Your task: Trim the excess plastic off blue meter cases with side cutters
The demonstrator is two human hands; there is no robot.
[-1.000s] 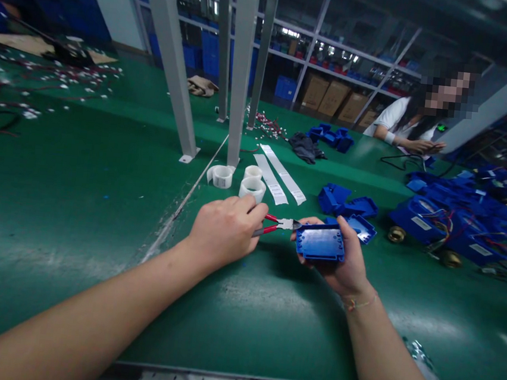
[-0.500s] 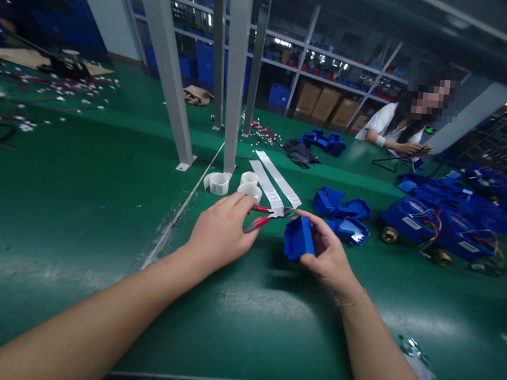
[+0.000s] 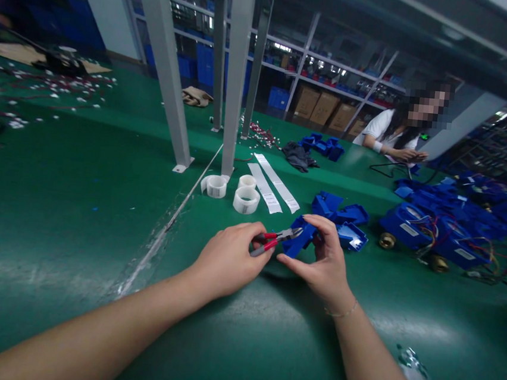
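My left hand (image 3: 233,257) is wrapped round red-and-grey cutting pliers (image 3: 270,243), whose metal jaws lie over a blue plastic housing (image 3: 299,236). The housing is held by my right hand (image 3: 329,263), thumb beneath and fingers at its top and far side. It looks tilted, with part of it hidden behind the plier jaws. Just beyond my hands, rolls of white labels (image 3: 246,201) stand near two flat label strips (image 3: 276,182). More blue housing parts (image 3: 352,235) lie to the right of the strips.
Blue units with brass fittings and wires (image 3: 411,223) crowd the right side. Grey metal posts (image 3: 236,81) rise from the green table (image 3: 76,215). A dark cloth (image 3: 299,156) lies further back; a person (image 3: 382,131) sits across the table. A clear bag (image 3: 416,373) lies at the front right.
Both hands have moved nearer the table's front edge. The plier jaws have come over the blue housing from its far upper corner, and the housing has turned in my right hand.
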